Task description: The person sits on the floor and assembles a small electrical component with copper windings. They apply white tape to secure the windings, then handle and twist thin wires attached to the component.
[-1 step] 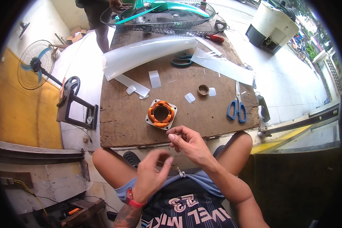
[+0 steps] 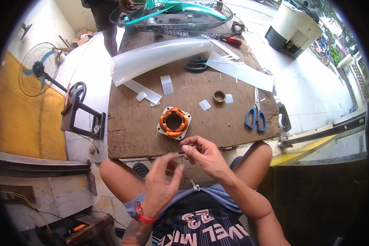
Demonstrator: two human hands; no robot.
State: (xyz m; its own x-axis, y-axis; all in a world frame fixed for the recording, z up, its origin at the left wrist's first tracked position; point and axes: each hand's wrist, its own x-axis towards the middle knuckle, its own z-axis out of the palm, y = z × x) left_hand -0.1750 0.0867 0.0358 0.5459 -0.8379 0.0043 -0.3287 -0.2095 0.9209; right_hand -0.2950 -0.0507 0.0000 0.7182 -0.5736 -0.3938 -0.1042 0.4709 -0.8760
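Observation:
My right hand (image 2: 203, 155) hovers just past the table's front edge, thumb and fingertips pinched together; anything between them is too small to make out. Left of it and a bit lower, my left hand (image 2: 164, 180) holds nothing, its thumb and fingers apart and slightly blurred. Both hands are close to a motor stator (image 2: 174, 123) with orange copper windings and a pale squarish frame, lying flat on the wooden table (image 2: 135, 131). Blue-handled scissors (image 2: 256, 117) lie to the right. A brown tape roll (image 2: 219, 97) sits beyond the right hand, among small white plastic film pieces (image 2: 205, 105).
A large curled white plastic sheet (image 2: 160, 59) crosses the table's far half, beside dark green-handled scissors (image 2: 196, 64). Fan guards with green blades (image 2: 176, 18) lie at the far end, where another person (image 2: 104, 24) stands. A standing fan (image 2: 39, 69) is at left.
My left hand has shifted slightly upward and its fingers have spread a little. My right hand and the things on the table stay in place.

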